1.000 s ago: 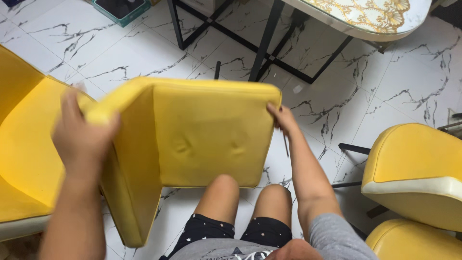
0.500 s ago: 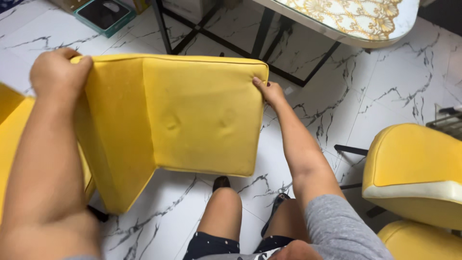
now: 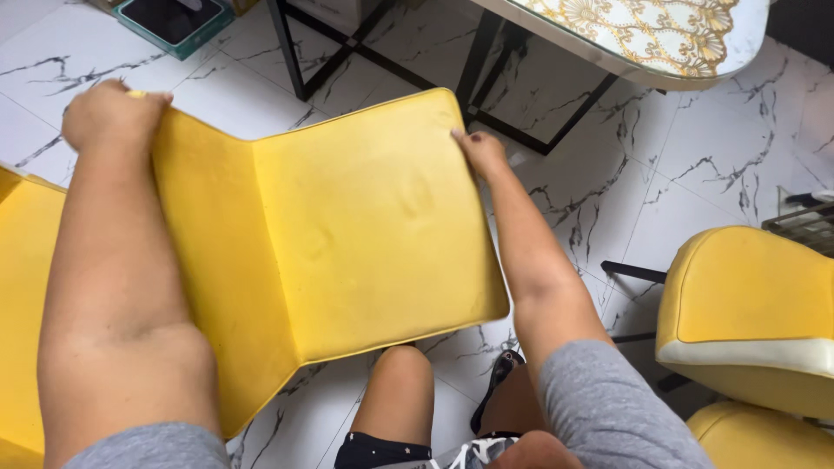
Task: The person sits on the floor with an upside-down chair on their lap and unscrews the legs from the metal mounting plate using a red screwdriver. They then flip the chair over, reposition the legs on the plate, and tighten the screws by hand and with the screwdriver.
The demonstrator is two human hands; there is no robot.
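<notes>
Hands gripped a yellow folding cushion [image 3: 347, 234] at its two far corners, and everything else lay in relation to that cushion. The left hand [image 3: 113, 113] was clenched over the far left corner, fingers wrapped across the top edge, while the right hand [image 3: 479, 152] pinched the far right corner with the thumb on the upper face, so each grip was closed on the cushion. Held that way, the cushion hung in the air above the person's bare knees [image 3: 404, 373], tilted with its near edge lower, and its narrow left panel bent down along a seam; holding the outer corners probably kept the two panels spread rather than folding together. Beyond the cushion's far edge stood a glass-topped counter [image 3: 643, 35] with a gold pattern on black metal legs [image 3: 473, 61], near but not touching. To the cushion's right, well apart, sat a yellow chair [image 3: 747, 304] with a pale rim, and a second yellow seat [image 3: 773, 439] showed below it. Just left of the cushion another yellow seat [image 3: 22, 287] lay partly hidden behind the left forearm. Past the far left corner rested a teal box [image 3: 174, 22] on the white marble floor [image 3: 695, 174]. Open floor lay to the cushion's right and far side, up to the counter legs; the left side looked crowded.
</notes>
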